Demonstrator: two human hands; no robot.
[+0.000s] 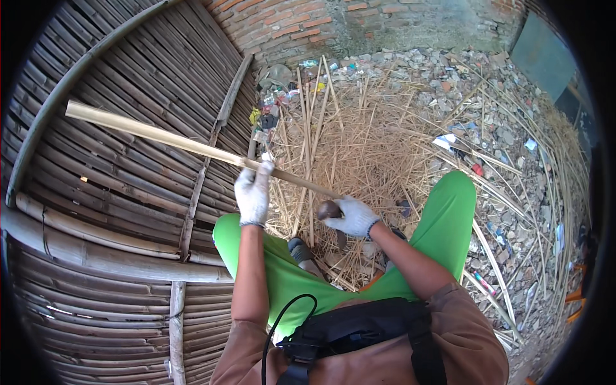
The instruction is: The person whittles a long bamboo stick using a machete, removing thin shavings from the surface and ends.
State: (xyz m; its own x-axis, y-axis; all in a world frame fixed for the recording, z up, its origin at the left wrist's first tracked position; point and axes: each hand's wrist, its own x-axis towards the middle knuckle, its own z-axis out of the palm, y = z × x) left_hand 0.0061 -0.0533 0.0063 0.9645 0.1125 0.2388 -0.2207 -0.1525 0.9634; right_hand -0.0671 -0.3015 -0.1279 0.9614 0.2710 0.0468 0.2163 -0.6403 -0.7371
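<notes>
A long pale bamboo strip (147, 133) slants across in front of me, from the upper left down to my right hand. My left hand (253, 196), in a white knit glove, is closed around its middle with the thumb along the top. Also gloved in white, my right hand (355, 217) is closed at the strip's lower end, on what looks like a knife with a brown, rounded handle end (329, 210). A dark curved piece (341, 240) shows just below that hand, perhaps its blade. The fingers hide how the knife and strip meet.
Bamboo slat panels (115, 192) stand close on my left. Straw-like shavings (366, 147) and loose bamboo strips (308, 128) cover the ground ahead, with rubble and litter (507, 138) to the right. A brick wall (289, 25) closes the back. My green-clad knees (449, 212) flank the work.
</notes>
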